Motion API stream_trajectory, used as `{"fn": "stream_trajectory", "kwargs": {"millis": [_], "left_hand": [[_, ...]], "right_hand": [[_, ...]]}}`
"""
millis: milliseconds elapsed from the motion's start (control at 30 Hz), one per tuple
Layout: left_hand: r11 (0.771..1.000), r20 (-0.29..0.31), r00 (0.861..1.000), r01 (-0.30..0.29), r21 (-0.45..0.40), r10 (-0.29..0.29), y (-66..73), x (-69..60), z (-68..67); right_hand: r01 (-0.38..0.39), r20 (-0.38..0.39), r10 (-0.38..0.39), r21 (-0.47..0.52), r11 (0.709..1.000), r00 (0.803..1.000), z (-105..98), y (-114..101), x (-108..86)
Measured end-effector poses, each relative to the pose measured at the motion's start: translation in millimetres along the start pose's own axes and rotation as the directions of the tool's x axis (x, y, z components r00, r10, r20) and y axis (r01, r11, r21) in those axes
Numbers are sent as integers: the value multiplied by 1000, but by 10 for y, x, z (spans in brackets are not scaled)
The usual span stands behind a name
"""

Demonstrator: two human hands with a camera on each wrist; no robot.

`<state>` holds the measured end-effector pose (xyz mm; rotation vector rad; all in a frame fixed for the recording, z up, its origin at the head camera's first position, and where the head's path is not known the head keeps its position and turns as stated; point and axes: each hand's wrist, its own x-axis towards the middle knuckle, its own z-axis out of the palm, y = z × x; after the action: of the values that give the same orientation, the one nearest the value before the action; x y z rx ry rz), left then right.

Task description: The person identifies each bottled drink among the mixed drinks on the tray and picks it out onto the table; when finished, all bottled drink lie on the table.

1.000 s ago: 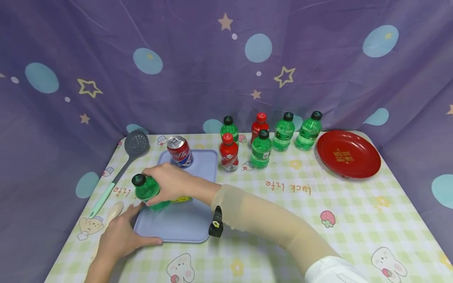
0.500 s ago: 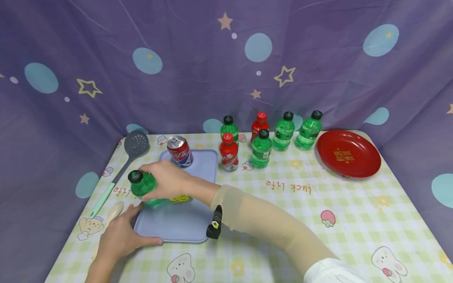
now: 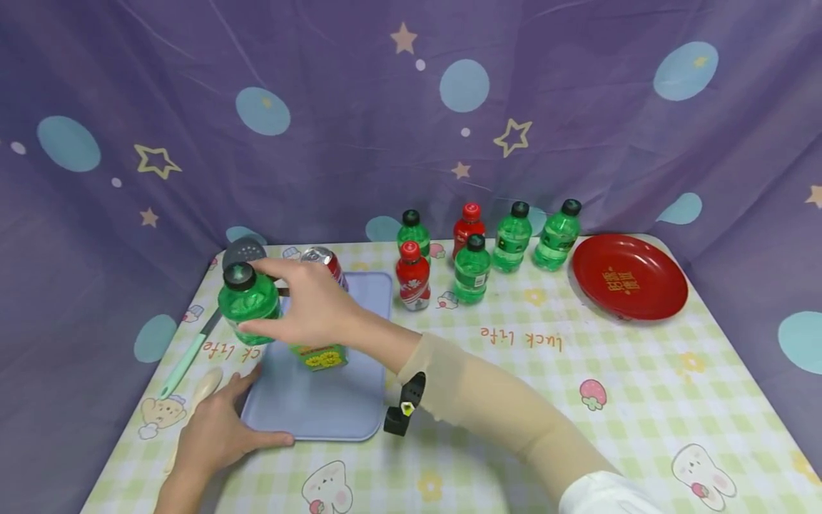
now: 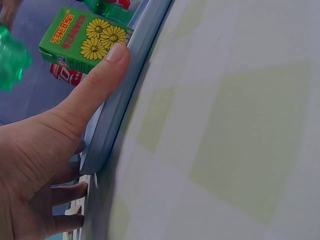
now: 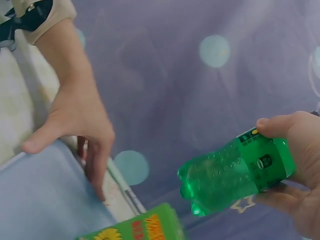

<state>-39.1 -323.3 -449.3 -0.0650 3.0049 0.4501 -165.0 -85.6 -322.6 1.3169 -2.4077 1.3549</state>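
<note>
My right hand [image 3: 315,303] grips a green plastic bottle [image 3: 247,300] with a black cap, raised over the left side of a pale blue tray [image 3: 315,410]. The right wrist view shows the bottle [image 5: 220,175] clear of any surface. My left hand [image 3: 221,421] rests at the tray's near-left corner, thumb and fingers spread along its two edges. On the tray is a green drink carton [image 3: 324,358] with yellow flowers, partly behind my right hand. A red cola can [image 3: 327,260] stands at the tray's back, mostly hidden by that hand.
Several green bottles [image 3: 472,275] and two red-capped bottles [image 3: 414,278] stand along the back. A red plate [image 3: 629,278] lies at the back right. Left of the tray lie a slotted turner [image 3: 183,364] and a wooden spoon [image 3: 207,385]. A purple curtain [image 3: 359,143] hangs behind the table.
My right hand has lifted the green bottle up off the tray and slightly left. More of the drink carton shows now, less of the can. My left hand stays put.
</note>
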Motion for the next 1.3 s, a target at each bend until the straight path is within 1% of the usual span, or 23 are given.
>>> {"fn": "stream_trajectory", "kwargs": {"millis": [167,267,400,467,567,700,867,1000,1133,1300], "left_hand": [[1000,-10,1000,6,1,-6,2,-2,7],[1000,-25,1000,0,1,0,-2,-5,7],[1000,-44,999,-5,1,5,-11,-7,5],[1000,-49,999,-6,0,6,-15,-7,8],[1000,-57,998,-12,-3,12,-18,-9,15],[1000,-51,999,-10,-2,10,-16,-13,14],[1000,-51,999,-1,-1,1,-8,-13,12],[1000,-60,998,-10,-2,10,-8,-10,24],[1000,-57,998,-9,1,9,-12,-9,21],[1000,-47,999,-8,-1,8,-4,0,23]], "right_hand": [[25,-76,-19,75,997,997,-221,-7,-108],[30,-123,-24,47,998,992,-346,8,-195],[5,-156,-8,-21,1000,988,-495,27,-319],[-5,-170,1,-18,1000,985,-558,41,-382],[-34,-190,36,13,999,981,-641,74,-492],[-50,-235,51,8,999,971,-735,128,-628],[-45,-311,26,-56,997,950,-837,216,-792],[-35,-367,1,-86,996,930,-940,301,-942],[-46,-392,4,-96,994,920,-1032,414,-1062],[-108,-401,57,-107,988,914,-1167,542,-1225]]}}
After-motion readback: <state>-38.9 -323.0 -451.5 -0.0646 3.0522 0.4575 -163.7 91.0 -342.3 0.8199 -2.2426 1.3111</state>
